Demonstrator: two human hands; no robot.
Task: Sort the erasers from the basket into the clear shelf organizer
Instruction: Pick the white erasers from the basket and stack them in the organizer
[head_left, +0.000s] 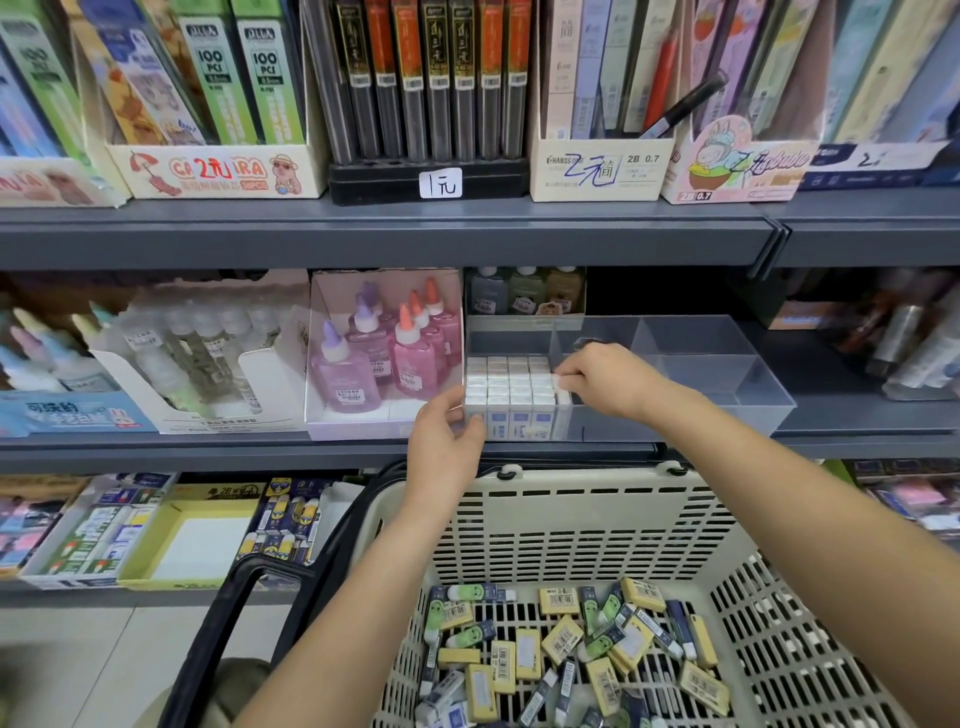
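At nine o'clock of the view, on the grey shelf (208, 452), a carton of pink and purple glue bottles (384, 358), just beside the clear shelf organizer (727, 374). Next rightward, the left hand (449, 431), curled round the organizer's front left corner, thumb on the front wall, fingers on the side toward the glue carton. At one o'clock from that hand and just beside it, the packed erasers (506, 382): white blocks standing upright in tight rows, filling the front of the organizer's leftmost compartment. At three o'clock from that block, the right hand (597, 379), knuckles up, fingertips bent down and closed in a narrow pinch on one white eraser (561, 389) at the right end of the rows, close to the divider; hard to tell on which side of it. Farther toward three o'clock, past the right wrist, the organizer's other compartments with see-through walls. Down at six o'clock, beneath both forearms, the cream plastic basket (571, 519) with black handles, and on its floor the loose erasers (563, 636), yellow-sleeved, green-faced and dark blue, heaped in no order, well apart from both hands.
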